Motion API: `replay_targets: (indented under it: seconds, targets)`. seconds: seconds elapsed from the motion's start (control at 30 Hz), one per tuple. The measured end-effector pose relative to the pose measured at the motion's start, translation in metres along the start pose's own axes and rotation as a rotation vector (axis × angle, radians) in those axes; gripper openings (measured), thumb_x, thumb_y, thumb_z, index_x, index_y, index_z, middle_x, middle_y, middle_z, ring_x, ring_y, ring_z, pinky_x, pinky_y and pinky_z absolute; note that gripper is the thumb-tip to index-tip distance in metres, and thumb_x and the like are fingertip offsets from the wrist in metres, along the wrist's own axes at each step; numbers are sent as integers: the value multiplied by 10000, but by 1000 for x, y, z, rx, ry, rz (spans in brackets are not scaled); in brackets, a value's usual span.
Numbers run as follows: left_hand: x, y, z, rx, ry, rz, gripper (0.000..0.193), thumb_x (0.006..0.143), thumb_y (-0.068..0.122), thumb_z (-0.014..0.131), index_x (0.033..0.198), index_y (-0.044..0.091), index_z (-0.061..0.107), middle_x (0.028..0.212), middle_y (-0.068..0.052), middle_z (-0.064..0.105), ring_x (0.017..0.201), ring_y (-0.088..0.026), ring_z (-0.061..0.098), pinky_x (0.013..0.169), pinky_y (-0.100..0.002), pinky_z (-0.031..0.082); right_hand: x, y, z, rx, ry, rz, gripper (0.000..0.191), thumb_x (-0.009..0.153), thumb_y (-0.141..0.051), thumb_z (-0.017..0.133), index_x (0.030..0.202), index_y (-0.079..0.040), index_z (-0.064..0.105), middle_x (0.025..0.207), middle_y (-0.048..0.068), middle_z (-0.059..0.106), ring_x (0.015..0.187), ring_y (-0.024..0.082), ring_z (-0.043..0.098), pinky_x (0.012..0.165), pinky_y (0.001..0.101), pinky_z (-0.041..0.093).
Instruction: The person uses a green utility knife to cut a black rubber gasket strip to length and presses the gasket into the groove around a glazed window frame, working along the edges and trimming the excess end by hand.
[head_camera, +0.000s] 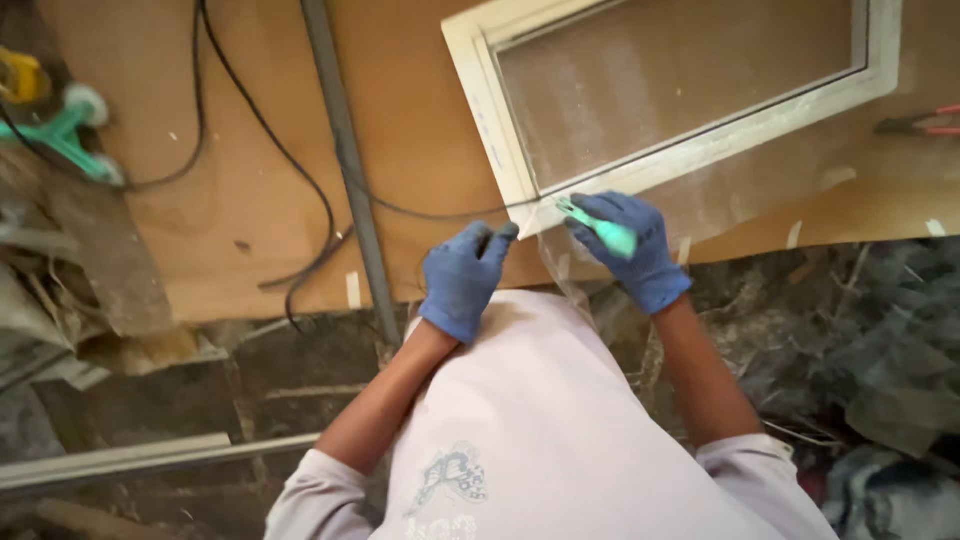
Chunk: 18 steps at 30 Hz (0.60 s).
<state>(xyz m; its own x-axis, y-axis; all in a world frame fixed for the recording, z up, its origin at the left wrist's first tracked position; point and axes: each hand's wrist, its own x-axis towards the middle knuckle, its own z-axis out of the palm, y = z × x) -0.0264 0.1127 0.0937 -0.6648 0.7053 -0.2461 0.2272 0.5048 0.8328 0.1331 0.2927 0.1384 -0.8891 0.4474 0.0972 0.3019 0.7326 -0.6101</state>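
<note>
Brown board surface (250, 200) fills most of the view and carries everything.

White window frame (480, 100) lies flat on it, skewed, near corner pointing at the person. Lying flat puts that corner within reach of both hands. The panel inside the frame is covered by a clear, dusty protective film (680, 90); a loose flap of it trails off the corner toward the torso.

Grey metal bar (345, 150) runs down the surface left of the frame. Black cables (270, 150) loop across the board; one passes under the frame corner right by the working spot, so it's the nearest snag.

Another metal profile (120, 458) lies on the floor lower left. Rubble and scrap on the right.

Teal clamp-like tool (65, 130) far left, red-handled pliers (925, 123) far right, both well apart from the hands.

Right hand (625, 250), blue glove, is closed around a small teal utility knife (600, 230), tip at the frame corner where the film edge sits.

Left hand (462, 278), blue glove, curled tight with fingertips pinched just beside the same corner, probably gripping the film edge to hold it taut; the film is too transparent to confirm.
</note>
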Motion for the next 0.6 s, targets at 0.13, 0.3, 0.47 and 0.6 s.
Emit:
replay_targets:
  seconds: [0.13,0.3,0.47,0.6]
  targets:
    - [-15,-23,14,-355,-212,-531,380,994,410,652,802,85,696,586,-48,654,496,-133,633,478,-327,512,7,24,3,-244,-142,-200,257,884,-156,785,1138,-156,743,943,43,688,836,277,643,743,408,510]
    - [15,-55,38,-884,14,-685,290,1003,355,626,934,73,639,657,-52,654,447,-154,596,398,-313,453,20,37,15,-224,-240,-267,260,868,-182,767,1123,-144,727,942,51,682,845,273,645,736,417,499]
    - [22,-64,55,-1053,223,-508,145,961,191,670,1013,56,679,722,-39,672,534,-129,625,460,-283,498,20,29,37,-389,-319,-249,157,869,-132,703,1024,-126,674,886,55,640,830,277,635,733,423,492]
    - [11,-35,37,-829,215,-69,138,1025,145,691,1081,21,710,873,-45,717,744,-128,662,653,-279,542,26,24,40,-431,-312,-287,89,894,-163,697,904,-141,611,849,75,603,804,290,613,716,433,478]
